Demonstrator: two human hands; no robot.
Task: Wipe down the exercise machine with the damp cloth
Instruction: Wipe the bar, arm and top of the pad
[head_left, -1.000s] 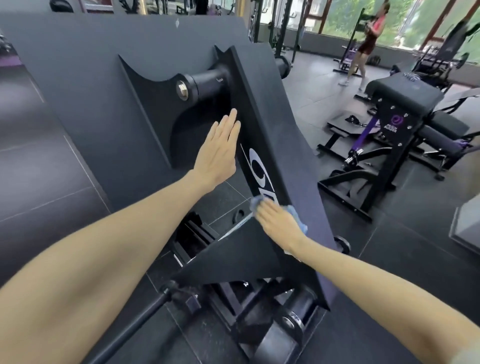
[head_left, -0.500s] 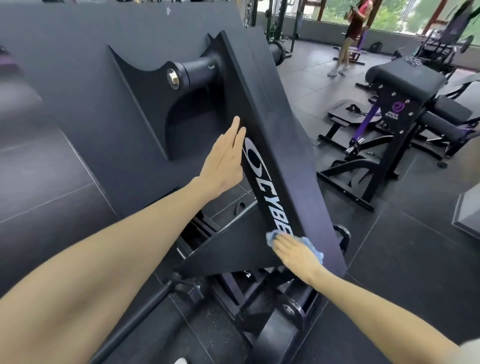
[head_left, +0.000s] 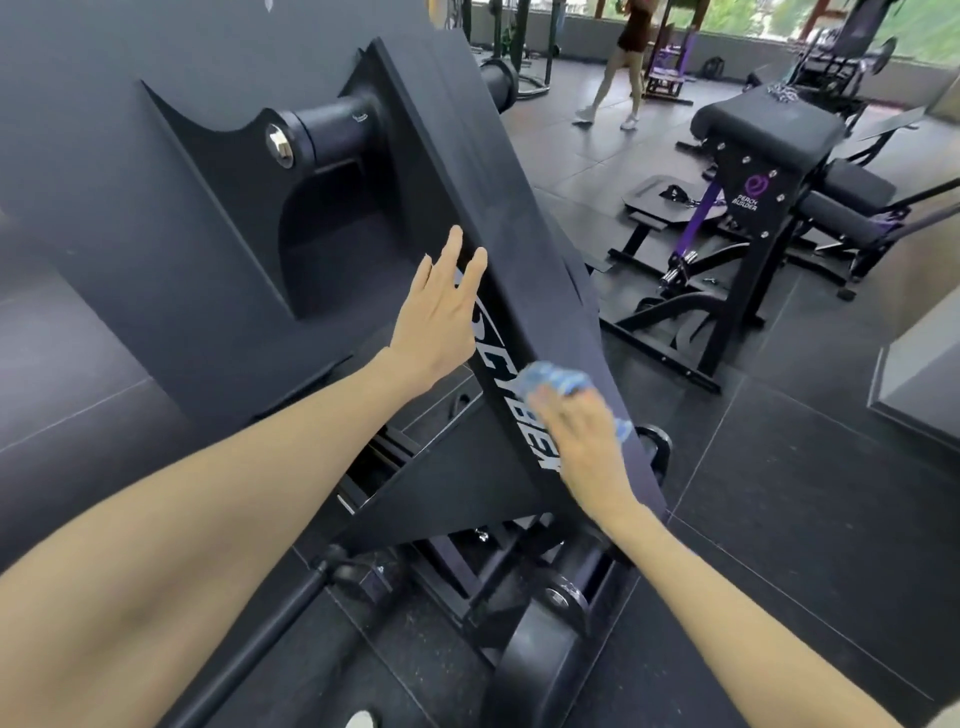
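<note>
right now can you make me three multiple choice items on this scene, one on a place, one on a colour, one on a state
1. Where is the cloth?
A. on the floor
B. under the right hand on the machine
C. on the bench

2. What colour is the cloth?
A. blue
B. red
C. yellow

3. How is the left hand?
A. clenched in a fist
B. holding a bottle
C. open, flat against the machine

Key: 1 B, the hand presses it on the sloped panel; 2 A, blue shows beyond the fingers; 3 C, its fingers are spread and it holds nothing.
</note>
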